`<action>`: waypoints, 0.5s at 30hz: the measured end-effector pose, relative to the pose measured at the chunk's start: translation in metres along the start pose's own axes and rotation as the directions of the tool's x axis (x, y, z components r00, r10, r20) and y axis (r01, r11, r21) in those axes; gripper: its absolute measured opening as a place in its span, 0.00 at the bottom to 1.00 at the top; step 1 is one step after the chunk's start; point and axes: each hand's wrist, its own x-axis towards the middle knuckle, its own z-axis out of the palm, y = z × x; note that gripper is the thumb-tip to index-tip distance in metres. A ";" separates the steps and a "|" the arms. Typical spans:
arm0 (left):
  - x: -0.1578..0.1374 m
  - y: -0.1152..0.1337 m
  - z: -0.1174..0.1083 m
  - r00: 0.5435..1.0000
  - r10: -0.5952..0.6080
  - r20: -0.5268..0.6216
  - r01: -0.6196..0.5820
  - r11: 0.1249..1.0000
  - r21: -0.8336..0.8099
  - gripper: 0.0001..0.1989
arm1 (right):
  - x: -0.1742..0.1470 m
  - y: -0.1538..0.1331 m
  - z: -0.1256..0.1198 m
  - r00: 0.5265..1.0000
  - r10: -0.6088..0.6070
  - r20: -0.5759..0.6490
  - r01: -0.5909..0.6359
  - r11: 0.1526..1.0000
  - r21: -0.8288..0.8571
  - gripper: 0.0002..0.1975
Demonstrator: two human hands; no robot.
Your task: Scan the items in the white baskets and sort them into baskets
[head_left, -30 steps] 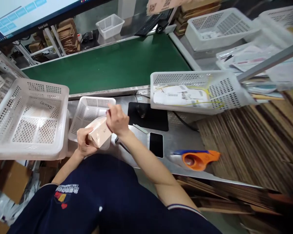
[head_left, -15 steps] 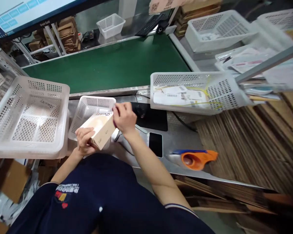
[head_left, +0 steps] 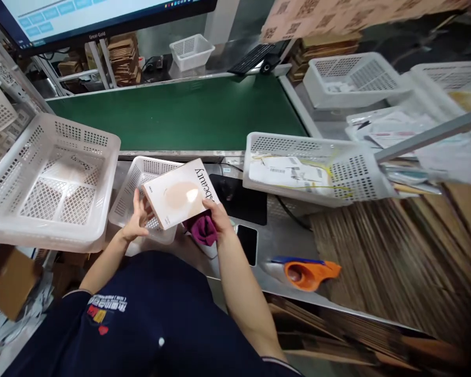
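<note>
The right hand [head_left: 219,219] is gripping a white box [head_left: 178,193], its fingers closing on the corner nearest the hand. The same hand is also holding a bunched purple cloth [head_left: 204,229], which is hanging just below the box. The left hand [head_left: 136,219] is hovering by the box's other end with its fingers spreading open; whether a fingertip is touching the cardboard, I cannot tell.

The box is tilting, its broad printed face turning up, and is hanging above the left part of the worktop [head_left: 284,235], partly covering a small white basket [head_left: 125,191]. A large white basket [head_left: 109,180] is standing beside that one, at the worktop's left end.

Right of the box, a mouse pad [head_left: 247,204] is lying toward the far edge, beside a long basket [head_left: 294,195] that is holding papers. A phone [head_left: 248,243] is lying nearer the near edge, the right forearm partly hiding it. An orange tape dispenser [head_left: 314,275] is resting close to the near edge, and stacked cardboard [head_left: 357,256] is filling the right end. Beyond the far edge, a green conveyor belt [head_left: 188,115] is stretching across.
</note>
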 end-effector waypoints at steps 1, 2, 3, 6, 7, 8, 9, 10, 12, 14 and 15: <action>-0.001 0.002 0.006 0.992 -0.116 -0.040 0.110 0.986 -0.126 0.65 | 0.004 -0.002 -0.005 0.999 -0.017 0.042 0.020 0.997 -0.070 0.34; -0.002 0.005 0.012 0.971 -0.215 -0.102 0.189 0.958 -0.216 0.59 | 0.008 -0.005 -0.011 0.997 -0.034 0.072 0.045 0.986 -0.161 0.36; -0.002 0.008 0.018 0.941 -0.288 -0.178 0.235 0.934 -0.271 0.53 | 0.010 -0.009 -0.016 0.996 -0.063 0.062 0.078 0.960 -0.270 0.39; -0.002 0.015 0.033 0.866 -0.348 -0.359 0.235 0.917 -0.321 0.45 | 0.003 -0.017 -0.014 0.915 -0.370 -0.162 0.200 0.763 -0.615 0.50; -0.001 0.016 0.037 0.855 -0.341 -0.391 0.219 0.920 -0.325 0.45 | -0.004 -0.016 -0.004 0.838 -0.511 -0.192 0.245 0.667 -0.704 0.50; -0.001 0.017 0.041 0.847 -0.331 -0.415 0.202 0.924 -0.324 0.44 | -0.013 -0.014 0.010 0.768 -0.621 -0.156 0.301 0.566 -0.768 0.48; 0.000 0.016 0.044 0.844 -0.314 -0.435 0.182 0.930 -0.318 0.44 | -0.022 -0.010 0.029 0.726 -0.686 -0.053 0.376 0.460 -0.804 0.42; 0.000 0.015 0.048 0.842 -0.291 -0.455 0.158 0.938 -0.308 0.43 | -0.029 -0.006 0.048 0.705 -0.703 0.092 0.460 0.354 -0.815 0.36; 0.000 0.012 0.052 0.832 -0.238 -0.501 0.110 0.956 -0.273 0.39 | -0.031 -0.002 0.083 0.691 -0.617 0.377 0.570 0.143 -0.809 0.29; -0.002 0.010 0.053 0.819 -0.195 -0.540 0.076 0.969 -0.236 0.38 | -0.013 -0.009 0.098 0.723 -0.533 0.441 0.520 -0.002 -0.854 0.26; -0.003 0.010 0.052 0.818 -0.189 -0.543 0.075 0.972 -0.224 0.38 | 0.001 -0.016 0.097 0.756 -0.531 0.382 0.432 -0.034 -0.901 0.27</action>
